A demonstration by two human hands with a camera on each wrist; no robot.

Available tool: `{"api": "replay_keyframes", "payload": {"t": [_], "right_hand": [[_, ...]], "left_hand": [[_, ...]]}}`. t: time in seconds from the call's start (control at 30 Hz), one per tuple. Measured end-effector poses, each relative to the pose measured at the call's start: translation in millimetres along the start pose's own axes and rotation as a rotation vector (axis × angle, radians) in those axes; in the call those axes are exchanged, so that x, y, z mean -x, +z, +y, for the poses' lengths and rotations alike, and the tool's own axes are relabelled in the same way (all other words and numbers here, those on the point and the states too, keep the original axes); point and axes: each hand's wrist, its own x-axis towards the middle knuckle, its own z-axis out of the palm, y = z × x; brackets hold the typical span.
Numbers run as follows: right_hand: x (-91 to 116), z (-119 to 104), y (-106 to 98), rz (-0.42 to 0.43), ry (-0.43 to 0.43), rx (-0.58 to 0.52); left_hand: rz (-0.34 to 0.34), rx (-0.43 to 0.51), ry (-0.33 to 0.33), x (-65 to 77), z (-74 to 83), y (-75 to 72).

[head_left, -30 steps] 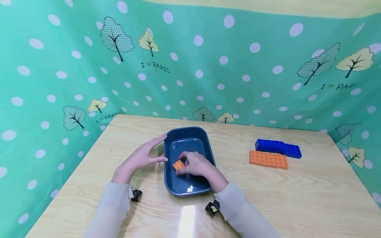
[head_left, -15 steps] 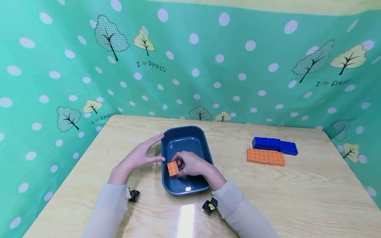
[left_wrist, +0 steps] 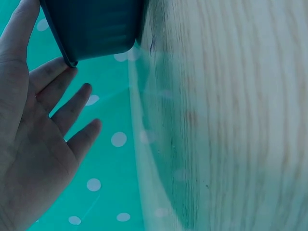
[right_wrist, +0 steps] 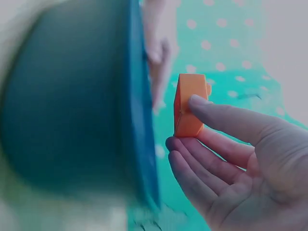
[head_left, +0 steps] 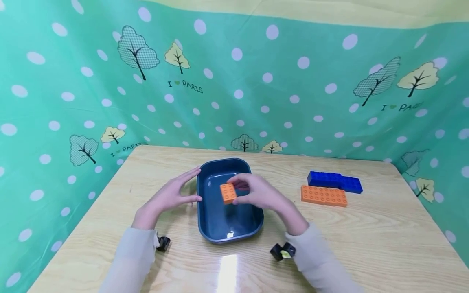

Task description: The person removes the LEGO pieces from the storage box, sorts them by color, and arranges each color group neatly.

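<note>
Over the dark blue rectangular tub [head_left: 231,236], my right hand [head_left: 258,193] pinches an orange toy building brick [head_left: 228,193] with studs on its top. The right wrist view has the same brick [right_wrist: 190,106] between thumb and fingertips, above the level of the tub's rim [right_wrist: 144,125]. My left hand [head_left: 166,201] touches the tub's left rim with straight, spread fingertips. In the left wrist view the fingers of that hand [left_wrist: 41,130] are extended, with fingertips right at the tub's edge [left_wrist: 96,29].
To the right on the wooden table [head_left: 366,236], a long orange brick [head_left: 324,196] lies in front of two blue bricks [head_left: 325,179] placed end to end. A green dotted cloth [head_left: 220,81] hangs around the back and sides.
My right hand has lifted the orange brick up from the tub's floor and moved slightly right. The left hand stays at the tub's left rim.
</note>
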Motion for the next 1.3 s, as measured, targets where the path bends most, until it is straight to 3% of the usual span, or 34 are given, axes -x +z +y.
{"api": "replay_keyframes", "payload": {"t": [0.23, 0.5, 0.73, 0.97, 1.3], "right_hand": [[48.4, 37.6, -63.6, 0.157, 0.042, -0.006], [112.7, 97.4, -118.7, 0.269, 0.215, 0.106], [159.6, 146.0, -152.5, 0.335, 0.381, 0.224], [183.7, 182.8, -163.2, 0.305, 0.445, 0.266], [176.1, 194.6, -158.0, 0.254, 0.490, 0.260]], "left_hand": [[0.014, -0.028, 0.024, -4.1, -0.5, -0.1], [0.024, -0.032, 0.018, 2.1, -2.6, 1.5], [0.023, -0.026, 0.012, 6.2, -3.0, 1.8], [0.025, -0.034, 0.008, 6.6, -1.8, 1.0], [0.016, -0.036, 0.014, 4.1, -1.0, 0.5]]}}
